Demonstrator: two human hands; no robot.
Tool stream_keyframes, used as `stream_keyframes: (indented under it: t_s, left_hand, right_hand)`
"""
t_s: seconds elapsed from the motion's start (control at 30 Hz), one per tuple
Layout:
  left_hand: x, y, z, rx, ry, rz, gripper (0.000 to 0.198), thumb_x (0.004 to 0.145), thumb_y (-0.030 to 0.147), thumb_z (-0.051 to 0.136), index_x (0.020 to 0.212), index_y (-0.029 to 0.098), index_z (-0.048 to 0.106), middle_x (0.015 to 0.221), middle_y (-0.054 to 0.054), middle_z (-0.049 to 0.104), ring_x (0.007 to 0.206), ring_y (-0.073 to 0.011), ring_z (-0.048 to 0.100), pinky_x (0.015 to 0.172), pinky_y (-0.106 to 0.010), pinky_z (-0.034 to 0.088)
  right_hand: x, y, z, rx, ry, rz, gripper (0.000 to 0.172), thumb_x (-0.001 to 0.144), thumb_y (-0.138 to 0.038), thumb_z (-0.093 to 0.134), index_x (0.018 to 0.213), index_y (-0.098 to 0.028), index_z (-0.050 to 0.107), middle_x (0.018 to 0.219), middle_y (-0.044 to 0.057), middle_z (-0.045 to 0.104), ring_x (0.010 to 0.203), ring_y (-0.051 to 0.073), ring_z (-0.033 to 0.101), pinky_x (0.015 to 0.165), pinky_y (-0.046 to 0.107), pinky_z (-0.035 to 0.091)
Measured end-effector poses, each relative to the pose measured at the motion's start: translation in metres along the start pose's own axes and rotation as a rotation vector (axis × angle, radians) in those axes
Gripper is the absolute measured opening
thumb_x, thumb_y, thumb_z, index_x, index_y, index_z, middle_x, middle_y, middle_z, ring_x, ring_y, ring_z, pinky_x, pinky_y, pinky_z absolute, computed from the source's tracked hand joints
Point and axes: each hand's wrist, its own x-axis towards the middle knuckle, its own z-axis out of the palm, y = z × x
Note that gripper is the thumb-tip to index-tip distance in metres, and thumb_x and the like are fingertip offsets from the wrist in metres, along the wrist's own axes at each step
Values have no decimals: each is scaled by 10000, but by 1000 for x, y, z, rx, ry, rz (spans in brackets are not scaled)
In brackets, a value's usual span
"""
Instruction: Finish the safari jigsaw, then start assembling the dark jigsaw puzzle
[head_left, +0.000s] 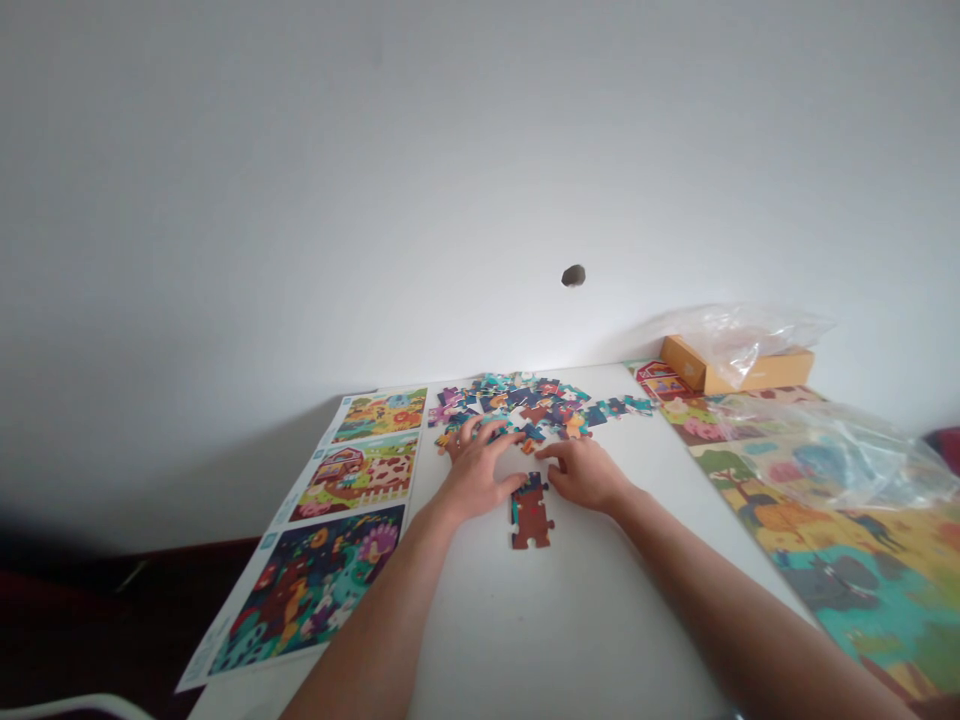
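On the white table, a small joined block of jigsaw puzzle pieces (531,518), mostly brown with a dark blue top, lies between my wrists. My left hand (480,470) is open, fingers spread over the near edge of a heap of loose puzzle pieces (536,412). Its thumb reaches the upper left of the joined block. To the right, my right hand (585,472) has its index finger stretched toward a small orange puzzle piece (528,447), its other fingers curled. Whether that fingertip touches the piece I cannot tell. Nothing shows held in either hand.
A printed picture sheet (281,515) lies along the left edge. On the right is a finished animal puzzle (847,590), partly covered by a clear plastic bag (862,460). Behind it sits an orange box (772,372) with more plastic on top. A white wall (450,200) closes the back.
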Motion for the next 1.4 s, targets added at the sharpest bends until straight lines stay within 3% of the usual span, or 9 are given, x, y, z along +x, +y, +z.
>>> stream_keyframes:
  t_s: [0.17, 0.33, 0.53, 0.63, 0.73, 0.9, 1.17, 1.4]
  left_hand:
    - [0, -2, 3, 45, -26, -17, 350, 821, 372, 690, 1170, 381, 723, 1439, -34, 525, 1400, -403, 269, 1113, -644, 239]
    - [0, -3, 4, 44, -25, -11, 343, 822, 367, 684, 1162, 353, 727, 1440, -38, 522, 1389, -401, 273, 1107, -635, 256]
    - [0, -3, 4, 44, 15, -7, 296, 839, 393, 670, 1123, 357, 743, 1409, -51, 550, 1364, -402, 296, 1081, -647, 270]
    - [0, -2, 3, 53, 63, -47, 250, 851, 405, 657, 1080, 380, 754, 1383, -50, 575, 1349, -413, 318, 1051, -678, 267]
    - [1, -3, 4, 69, 116, -99, 254, 838, 401, 669, 1075, 365, 755, 1362, -59, 589, 1325, -413, 348, 1033, -685, 282]
    - [1, -5, 6, 74, 141, -123, 262, 792, 410, 720, 1043, 345, 755, 1342, -65, 602, 1306, -409, 365, 1025, -675, 302]
    - [2, -5, 7, 60, 134, -126, 219, 792, 392, 737, 1003, 344, 763, 1342, -52, 608, 1340, -403, 350, 1051, -665, 288]
    - [3, -4, 6, 42, 132, -151, 135, 784, 385, 752, 897, 313, 763, 1327, -38, 624, 1343, -405, 365, 1055, -656, 295]
  right_hand:
    - [0, -4, -2, -58, 1, 14, 606, 807, -172, 507, 1388, -318, 598, 896, 37, 767, 812, 206, 685, 749, 274, 456]
    - [-1, -2, -1, -92, -11, -21, 563, 831, -163, 462, 1338, -332, 640, 983, 48, 775, 878, 232, 704, 764, 296, 463]
    - [-1, -1, 0, 29, -11, -48, 451, 827, -173, 518, 1205, -300, 729, 1010, 40, 776, 927, 226, 704, 825, 296, 481]
    - [1, -1, -3, 8, 69, 139, 383, 834, -201, 541, 1157, -260, 738, 941, 67, 772, 890, 242, 705, 810, 318, 481]
    - [3, 4, -9, -58, 197, 383, 418, 874, -248, 525, 1272, -220, 651, 992, 114, 760, 933, 279, 701, 877, 393, 456]
    - [3, 11, -11, -110, 150, 548, 428, 916, -415, 516, 1261, -184, 621, 1126, 190, 693, 1079, 356, 650, 952, 524, 393]
    - [5, 12, -7, -98, 208, 541, 424, 889, -468, 559, 1168, -155, 615, 1141, 186, 644, 1083, 339, 617, 959, 502, 389]
    - [6, 7, 2, 66, 323, 254, 339, 825, -413, 649, 1067, -186, 579, 1074, 110, 663, 1012, 267, 621, 881, 385, 435]
